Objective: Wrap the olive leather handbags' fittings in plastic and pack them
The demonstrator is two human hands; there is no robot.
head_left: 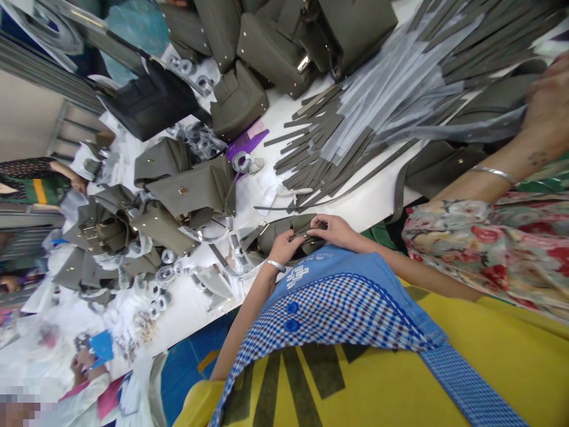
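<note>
Wore a blue apron [338, 267] with a white cross-like emblem [297, 276] and a line of small white print above it, too small to read; found no other legible writing or brand anywhere. Held an olive-grey bag piece [278, 230] at the near edge of the white table [382, 198], just ahead of the apron bib. Closed the left hand [284, 244], silver bangle at the wrist, on the lower edge, fingers curled tight around it. Pinched the upper fold with the right hand [335, 230], thumb and fingertips pressed together on the material. Noted a smooth, matte, leather-like surface there, bent into a soft hump, and a small shiny metal buckle [262, 226] at the left end. Saw, further out, a fan of long flat strips [355, 130] in the same grey-green, some sheathed in cloudy plastic; boxy bags [271, 53] with bright clasps behind; a black bag [151, 101]; a purple scrap [249, 142]. Shared the table with a person in a floral sleeve [480, 237], the co-worker's hand [549, 95] laid on grey pieces at the far right.
</note>
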